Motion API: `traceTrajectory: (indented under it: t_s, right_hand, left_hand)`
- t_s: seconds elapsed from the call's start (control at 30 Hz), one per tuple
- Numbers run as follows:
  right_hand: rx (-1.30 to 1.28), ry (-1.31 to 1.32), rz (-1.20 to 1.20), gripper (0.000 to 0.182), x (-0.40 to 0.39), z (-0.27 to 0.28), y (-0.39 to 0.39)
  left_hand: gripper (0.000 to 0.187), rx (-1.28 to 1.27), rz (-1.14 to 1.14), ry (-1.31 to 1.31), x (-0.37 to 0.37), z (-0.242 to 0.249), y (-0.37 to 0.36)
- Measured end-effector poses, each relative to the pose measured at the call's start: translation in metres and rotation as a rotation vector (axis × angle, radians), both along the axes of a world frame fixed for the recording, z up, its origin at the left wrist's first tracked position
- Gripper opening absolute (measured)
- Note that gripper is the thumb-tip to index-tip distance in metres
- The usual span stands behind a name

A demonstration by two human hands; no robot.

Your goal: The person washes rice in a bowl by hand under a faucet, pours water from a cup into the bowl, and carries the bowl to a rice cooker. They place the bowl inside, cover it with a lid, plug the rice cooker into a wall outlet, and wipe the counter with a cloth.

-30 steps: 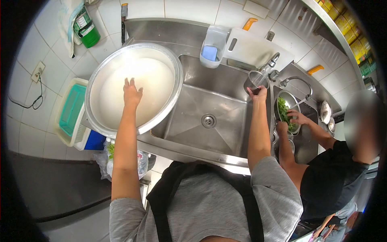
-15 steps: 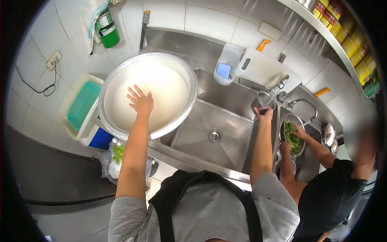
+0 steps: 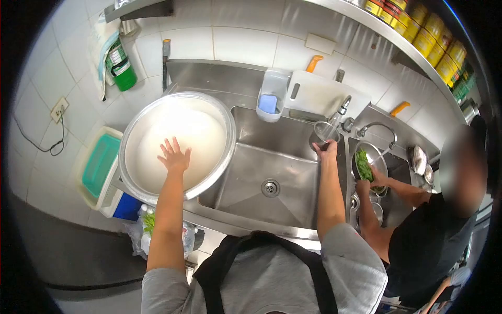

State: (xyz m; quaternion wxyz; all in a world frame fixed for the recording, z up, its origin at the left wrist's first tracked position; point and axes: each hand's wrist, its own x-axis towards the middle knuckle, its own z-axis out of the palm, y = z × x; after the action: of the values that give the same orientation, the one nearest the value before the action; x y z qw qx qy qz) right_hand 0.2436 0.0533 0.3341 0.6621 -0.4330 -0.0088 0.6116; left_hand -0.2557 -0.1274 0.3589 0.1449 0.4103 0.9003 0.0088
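Note:
My left hand (image 3: 175, 157), fingers spread, hangs over a large round metal basin (image 3: 230, 133) whose inside looks smooth and creamy white. The basin stands at the left side of the sink. With my right hand (image 3: 327, 150) I grip a metal cup (image 3: 319, 137) from its near side. Its mouth sits under the tap (image 3: 342, 106), and clear water appears to run into it. Below and between my arms lies the steel sink (image 3: 251, 172), with a round drain (image 3: 270, 188) in its floor.
At right, a person (image 3: 418, 240) handles green leaves (image 3: 364, 165) in a bowl (image 3: 377, 157) under another tap (image 3: 379, 125). A clear container (image 3: 273, 83) with a blue sponge (image 3: 267, 103) and a white cutting board (image 3: 324, 91) stand behind the sink. Green bins (image 3: 101, 165) sit left.
The view has shifted, so the scene sits lower and further left. My right hand stays on the cup at the tap; my left remains spread over the basin. The other person's hands and bowl have shifted.

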Motion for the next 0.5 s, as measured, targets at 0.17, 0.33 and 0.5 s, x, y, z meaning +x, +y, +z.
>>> traceTrajectory:
  t_s: [0.17, 0.33, 0.5]
  right_hand:
    - [0.078, -0.031, 0.015, 0.031, 0.0, 0.015, -0.006]
    - [0.052, -0.004, -0.034, 0.021, 0.008, 0.01, 0.003]
    - [0.038, -0.044, -0.04, 0.014, 0.009, 0.014, 0.0]
  left_hand:
    - [0.075, 0.232, -0.044, 0.18, -0.003, -0.007, 0.004]
    - [0.074, 0.192, 0.023, -0.008, 0.001, -0.006, 0.002]
    - [0.075, -0.217, 0.028, -0.139, 0.005, 0.008, 0.002]
